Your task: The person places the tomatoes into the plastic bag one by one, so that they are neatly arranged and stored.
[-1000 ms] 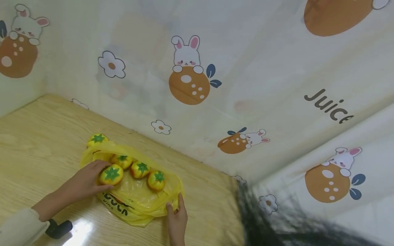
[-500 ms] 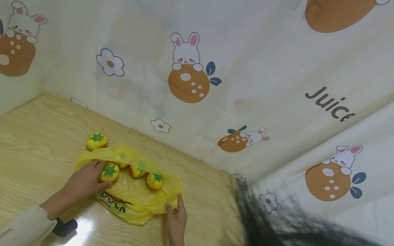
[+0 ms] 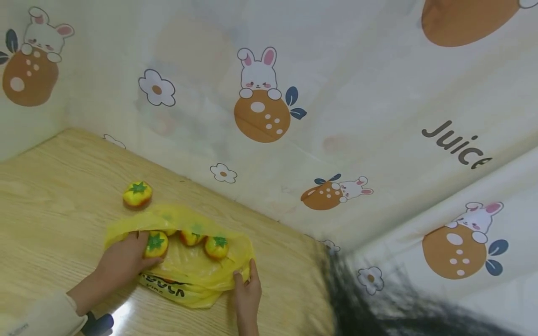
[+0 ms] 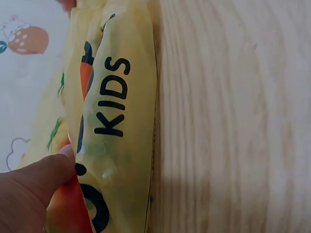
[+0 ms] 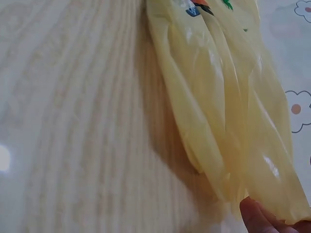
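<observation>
In the head view, my left hand (image 3: 122, 259) holds a yellow-red persimmon-like fruit (image 3: 155, 244) with a green star-shaped top, inside the mouth of a yellow plastic bag (image 3: 185, 270). Several similar fruits, among them one at the right (image 3: 216, 247), lie in the bag, some partly covered by its back rim. My right hand (image 3: 248, 294) pinches the bag's right edge between thumb and fingers. Black KIDS lettering (image 4: 114, 97) shows on the bag beside the left thumb (image 4: 53, 170) in the left wrist view. Only the right fingertips (image 5: 257, 216) appear in the right wrist view, on gathered plastic.
Behind the bag, a loose matching fruit (image 3: 138, 194) sits on the wood-grain table (image 3: 54, 196). A curtain-like backdrop (image 3: 201, 116) printed with rabbits and flowers rises along the table's far edge. Dark blurred hair (image 3: 357, 298) covers part of the lower right.
The bag's back rim has come down over the fruits inside. The loose fruit, partly behind the bag earlier, now shows whole. My left hand still holds its fruit; the right keeps its pinch.
</observation>
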### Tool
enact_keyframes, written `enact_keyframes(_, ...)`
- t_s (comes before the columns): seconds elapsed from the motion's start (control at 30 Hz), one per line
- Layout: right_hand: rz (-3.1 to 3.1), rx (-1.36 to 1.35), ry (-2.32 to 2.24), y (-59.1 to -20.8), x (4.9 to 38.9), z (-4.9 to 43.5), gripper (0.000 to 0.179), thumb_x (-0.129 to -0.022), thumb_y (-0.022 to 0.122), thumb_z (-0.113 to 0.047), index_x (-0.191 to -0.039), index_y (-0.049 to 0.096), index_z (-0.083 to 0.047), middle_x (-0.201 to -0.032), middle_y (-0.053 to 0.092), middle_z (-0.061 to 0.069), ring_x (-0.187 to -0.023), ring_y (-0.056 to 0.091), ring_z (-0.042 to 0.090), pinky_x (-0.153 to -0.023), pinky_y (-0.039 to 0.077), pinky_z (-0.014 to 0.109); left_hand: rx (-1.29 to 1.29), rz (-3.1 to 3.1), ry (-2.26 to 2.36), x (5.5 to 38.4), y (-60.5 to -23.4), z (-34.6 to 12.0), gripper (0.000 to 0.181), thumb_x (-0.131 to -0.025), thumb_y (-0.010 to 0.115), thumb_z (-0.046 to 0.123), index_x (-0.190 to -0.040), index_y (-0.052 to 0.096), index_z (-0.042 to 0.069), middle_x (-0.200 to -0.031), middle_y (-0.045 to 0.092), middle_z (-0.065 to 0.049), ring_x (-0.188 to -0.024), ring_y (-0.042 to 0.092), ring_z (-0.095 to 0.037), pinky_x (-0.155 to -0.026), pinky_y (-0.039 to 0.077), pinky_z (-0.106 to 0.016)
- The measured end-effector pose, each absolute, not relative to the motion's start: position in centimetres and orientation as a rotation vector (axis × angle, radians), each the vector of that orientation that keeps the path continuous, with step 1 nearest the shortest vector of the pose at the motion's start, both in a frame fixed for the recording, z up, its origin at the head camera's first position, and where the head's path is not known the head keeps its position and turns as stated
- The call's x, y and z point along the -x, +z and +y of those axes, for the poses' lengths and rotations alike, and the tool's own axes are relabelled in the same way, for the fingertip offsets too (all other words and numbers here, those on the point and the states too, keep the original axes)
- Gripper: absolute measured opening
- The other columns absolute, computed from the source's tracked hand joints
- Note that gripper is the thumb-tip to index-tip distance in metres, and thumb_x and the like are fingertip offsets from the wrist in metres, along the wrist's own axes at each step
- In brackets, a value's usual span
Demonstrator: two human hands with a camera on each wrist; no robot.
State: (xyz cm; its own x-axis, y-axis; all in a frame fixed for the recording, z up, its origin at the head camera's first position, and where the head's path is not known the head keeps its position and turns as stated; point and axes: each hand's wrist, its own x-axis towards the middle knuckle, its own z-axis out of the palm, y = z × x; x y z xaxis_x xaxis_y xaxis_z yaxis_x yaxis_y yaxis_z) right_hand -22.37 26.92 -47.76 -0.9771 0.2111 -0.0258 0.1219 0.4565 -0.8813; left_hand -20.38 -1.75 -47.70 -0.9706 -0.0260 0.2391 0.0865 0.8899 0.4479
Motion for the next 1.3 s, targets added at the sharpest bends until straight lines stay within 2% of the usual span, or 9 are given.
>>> enact_keyframes(0.03,-2.602,0.296,1.558,-47.7,22.6,27.0,0.063,-0.087,0.056,-0.02,-0.142,0.032,-0.002,-0.143,0.039,0.017,-0.098,0.06,0.027,-0.082,0.051,0.038,0.045,-2.809,-0.687,20.3,-47.7,-1.5,0.072,-0.07,0.074,0.048,-0.111,0.049,-0.006,-0.077,0.056,-0.016,-0.054,0.053,-0.022,-0.044,0.045,-0.035)
enact_keyframes(0.1,-2.594,0.28,1.549,-47.7,23.0,27.2,0.062,-0.087,0.056,-0.019,-0.141,0.032,-0.001,-0.146,0.033,0.018,-0.129,0.038,0.036,-0.101,0.037,0.051,0.044,-2.794,-0.683,20.0,-47.7,-1.1,0.075,-0.069,0.074,0.049,-0.112,0.048,-0.007,-0.077,0.055,-0.016,-0.052,0.052,-0.022,-0.043,0.045,-0.035)
enact_keyframes(0.17,-2.592,0.277,1.55,-47.8,23.5,27.4,0.061,-0.088,0.055,-0.018,-0.141,0.031,0.0,-0.147,0.031,0.018,-0.136,0.027,0.037,-0.106,0.029,0.055,0.044,-2.791,-0.711,19.8,-47.7,-0.6,0.077,-0.067,0.075,0.05,-0.113,0.048,-0.006,-0.078,0.056,-0.016,-0.055,0.054,-0.023,-0.046,0.046,-0.036)
enact_keyframes(0.37,-2.609,0.296,1.546,-48.1,24.3,27.7,0.061,-0.089,0.055,-0.019,-0.141,0.031,0.0,-0.148,0.03,0.018,-0.137,0.025,0.037,-0.107,0.026,0.056,0.033,-2.8,-0.85,19.1,-47.7,0.1,0.068,-0.072,0.067,0.059,-0.109,0.05,0.004,-0.089,0.054,-0.009,-0.064,0.052,-0.015,-0.05,0.046,-0.028)
enact_keyframes(0.57,-2.607,0.314,1.488,-48.2,24.3,27.5,0.06,-0.087,0.056,-0.018,-0.14,0.034,0.0,-0.145,0.034,0.02,-0.135,0.028,0.039,-0.106,0.028,0.056,0.321,-2.41,-0.761,18.7,-47.4,-1.6,0.028,-0.084,0.063,0.039,-0.088,0.053,0.013,-0.081,0.046,0.006,-0.057,0.034,0.002,-0.044,0.03,-0.011)
enact_keyframes(0.7,-2.615,0.364,1.455,-48.4,24.0,27.3,0.059,-0.087,0.056,-0.018,-0.14,0.035,-0.002,-0.145,0.035,0.019,-0.134,0.029,0.039,-0.106,0.027,0.056,0.373,-2.157,-0.778,19.5,-46.9,-3.6,0.028,-0.093,0.049,0.037,-0.082,0.055,0.012,-0.074,0.046,0.009,-0.06,0.036,0.003,-0.046,0.029,-0.006)
enact_keyframes(1.0,-2.623,0.36,1.541,-49.0,23.7,26.9,0.062,-0.089,0.056,-0.023,-0.142,0.032,-0.003,-0.147,0.031,0.019,-0.135,0.026,0.039,-0.105,0.027,0.058,0.046,-2.121,-0.864,23.2,-44.9,-9.8,0.01,-0.085,0.057,0.007,-0.09,0.056,-0.002,-0.084,0.051,-0.009,-0.072,0.044,-0.011,-0.06,0.032,-0.009)
enact_keyframes(1.1,-2.631,0.374,1.539,-49.0,23.6,26.9,0.062,-0.089,0.056,-0.023,-0.142,0.031,-0.003,-0.147,0.03,0.019,-0.135,0.026,0.04,-0.105,0.027,0.058,-0.036,-2.216,-0.91,24.2,-44.7,-11.3,0.015,-0.084,0.059,0.006,-0.095,0.056,-0.003,-0.095,0.051,-0.017,-0.08,0.05,-0.024,-0.064,0.036,-0.018)
enact_keyframes(1.3,-2.641,0.399,1.536,-48.9,23.6,26.9,0.063,-0.088,0.055,-0.025,-0.143,0.031,-0.004,-0.148,0.03,0.018,-0.135,0.028,0.038,-0.104,0.03,0.057,-0.035,-2.402,-0.989,25.9,-45.0,-12.8,0.033,-0.085,0.063,0.012,-0.108,0.05,-0.007,-0.113,0.042,-0.028,-0.095,0.044,-0.041,-0.071,0.041,-0.052)
